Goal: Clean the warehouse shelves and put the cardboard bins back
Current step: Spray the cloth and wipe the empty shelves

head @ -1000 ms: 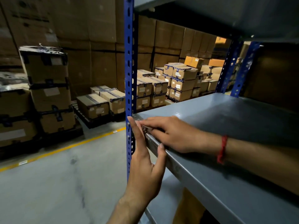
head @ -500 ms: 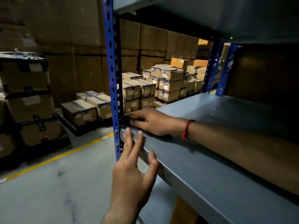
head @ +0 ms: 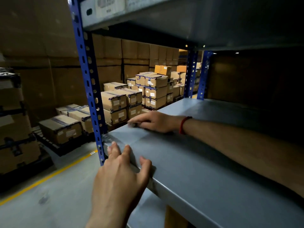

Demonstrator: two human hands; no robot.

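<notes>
In the head view, a grey metal shelf (head: 189, 162) runs from the lower right up toward the middle, bolted at its near corner to a blue slotted upright (head: 89, 89). An upper shelf (head: 181, 22) of the same grey hangs above it. The left hand (head: 118, 178) comes up from below and rests on the shelf's front lip just beside the upright, fingers straight and spread, thumb lying over the top surface, gripping nothing. The right hand (head: 154, 121) reaches across the shelf from the right, its forearm lying low over the surface and a red wristband (head: 185, 125) at the wrist. Its palm faces down at the shelf's far left edge. The fingertips are blurred over a small dark patch, and I cannot tell whether they hold something or only press on the metal. The two hands are apart, with bare shelf between them. Beyond the rack, taped cardboard boxes (head: 155, 92) stand stacked, well apart from the hands. More boxes (head: 60, 129) sit on a dark pallet (head: 54, 145) at the left, beside a yellow line (head: 49, 176) on the concrete floor (head: 49, 203).
</notes>
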